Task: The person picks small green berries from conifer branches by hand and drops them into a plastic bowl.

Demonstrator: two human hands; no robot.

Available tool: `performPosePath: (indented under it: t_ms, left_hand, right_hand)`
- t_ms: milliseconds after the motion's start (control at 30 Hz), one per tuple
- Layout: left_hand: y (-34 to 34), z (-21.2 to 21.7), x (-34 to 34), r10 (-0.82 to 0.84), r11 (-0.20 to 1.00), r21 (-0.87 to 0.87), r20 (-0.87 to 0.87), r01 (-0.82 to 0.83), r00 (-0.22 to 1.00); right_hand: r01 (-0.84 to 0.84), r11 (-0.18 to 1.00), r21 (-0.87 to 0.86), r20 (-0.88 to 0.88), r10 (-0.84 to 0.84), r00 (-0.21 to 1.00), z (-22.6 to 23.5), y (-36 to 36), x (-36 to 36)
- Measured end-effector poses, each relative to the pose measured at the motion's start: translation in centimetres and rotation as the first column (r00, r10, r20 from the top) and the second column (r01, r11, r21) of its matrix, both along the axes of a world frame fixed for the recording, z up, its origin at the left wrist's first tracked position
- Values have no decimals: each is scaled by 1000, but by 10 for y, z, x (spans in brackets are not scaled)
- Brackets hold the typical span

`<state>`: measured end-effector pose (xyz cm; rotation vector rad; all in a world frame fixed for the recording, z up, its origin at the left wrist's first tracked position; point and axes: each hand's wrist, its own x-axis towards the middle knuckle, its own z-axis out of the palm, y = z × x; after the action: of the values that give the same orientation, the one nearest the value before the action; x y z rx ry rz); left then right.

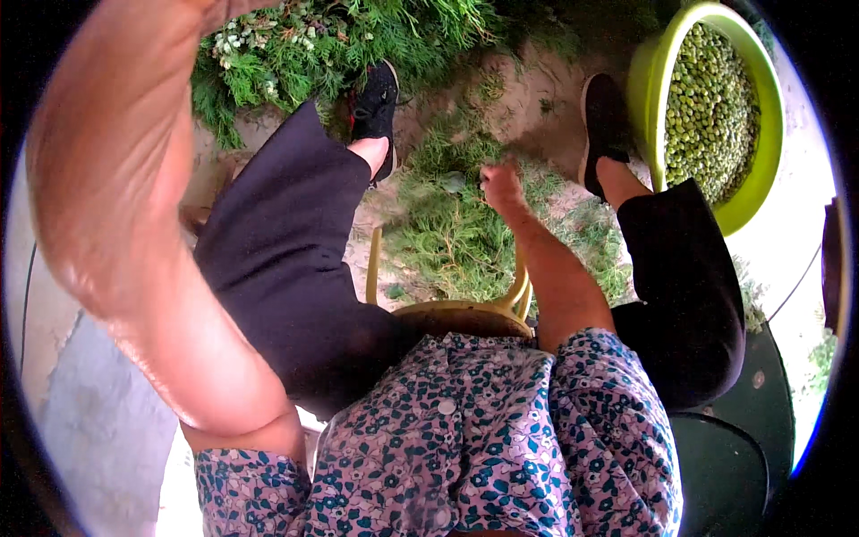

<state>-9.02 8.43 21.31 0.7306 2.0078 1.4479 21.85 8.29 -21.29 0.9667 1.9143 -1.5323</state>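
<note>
my right grip is curled closed over loose green sprigs on the ground; my left hand, cut off beside the leafy pile, i cannot judge.

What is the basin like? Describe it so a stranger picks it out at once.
Start at the person's right leg, in dark trousers. Beside its black shoe, at the picture's upper right, is a round, yellow-green basin. Its bright, smooth rim and fill of small green pieces set it apart from the feathery foliage on the ground.
</note>
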Motion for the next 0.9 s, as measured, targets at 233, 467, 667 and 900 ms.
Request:
performPosePath:
  t_ms: [233,467,667,900]
  left_hand:
    - [3,-14,-12,-14,996,-84,31,17,999]
    - [9,-7,-6,-54,983,-178,-43,45,998]
    - [18,-11,-5,-67,973,-222,-37,58,997]
    - [15,-6,-3,-109,981,-159,-4,107,994]
  right_hand:
    - [-355,895,271,234,296,926,16,-19,-11]
    - [62,888,456,-268,71,961,1,5,-6]
    - [764,372,-528,6,-897,441,96,94,-100]
    - [619,383,-686,-285,-924,255,198,169,-108]
